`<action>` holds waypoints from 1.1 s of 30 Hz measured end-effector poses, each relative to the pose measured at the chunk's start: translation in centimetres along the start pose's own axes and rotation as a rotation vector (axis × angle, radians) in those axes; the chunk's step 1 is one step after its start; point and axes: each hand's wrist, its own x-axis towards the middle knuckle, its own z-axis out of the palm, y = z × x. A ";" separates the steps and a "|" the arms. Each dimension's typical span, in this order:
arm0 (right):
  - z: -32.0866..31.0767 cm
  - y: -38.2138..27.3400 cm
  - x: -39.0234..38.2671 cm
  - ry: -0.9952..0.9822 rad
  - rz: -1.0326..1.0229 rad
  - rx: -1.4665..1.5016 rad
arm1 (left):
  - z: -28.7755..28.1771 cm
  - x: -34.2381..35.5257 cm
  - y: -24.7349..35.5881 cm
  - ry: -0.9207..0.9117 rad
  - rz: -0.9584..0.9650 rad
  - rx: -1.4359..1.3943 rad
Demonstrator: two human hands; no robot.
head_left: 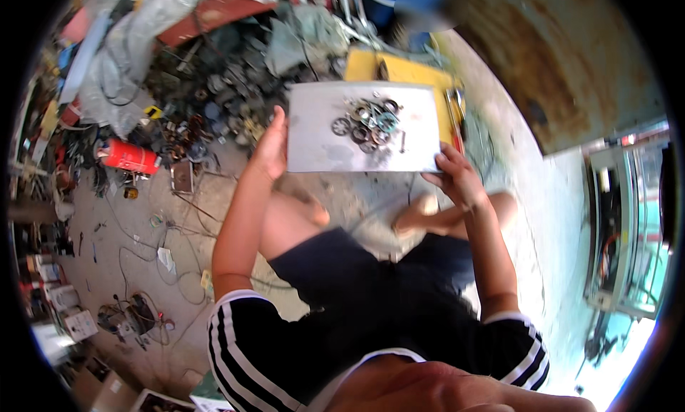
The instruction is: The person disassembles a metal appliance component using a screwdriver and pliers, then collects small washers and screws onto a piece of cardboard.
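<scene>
Between my two hands I hold a flat, light grey rectangular panel (314, 126) in front of me. My left hand (271, 146) grips its left edge, fingers running up along the side. At the lower right corner my right hand (458, 175) is closed on the panel. A small heap of metal rings and round parts (372, 125) lies on the panel, right of its middle. One spoked wheel-like part (341, 126) sits at the heap's left side, and a thin pin-like piece (403, 141) lies to its right. The underside of the panel is hidden.
Behind the panel is a yellow board (410, 71), with long-handled tools (454, 116) at its right. A big pile of dark scrap parts (235, 62) spreads at the far left, near a red cylinder (130, 156). Loose cables (168, 230) trail over the floor. A rusty sheet (564, 55) stands far right.
</scene>
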 end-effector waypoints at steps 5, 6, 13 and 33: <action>3.9 -6.4 3.3 -0.062 -0.139 0.010 | -1.8 5.5 2.3 0.012 0.110 -0.242; 4.5 -7.6 4.3 -0.083 -0.143 0.024 | -2.7 7.1 1.9 0.050 0.105 -0.302; 10.1 -16.9 11.2 -0.248 -0.254 0.055 | -5.7 11.8 -2.0 0.158 0.030 -0.418; 31.9 -21.7 30.8 -0.099 -0.412 0.174 | -3.8 11.9 0.6 0.111 0.215 -0.388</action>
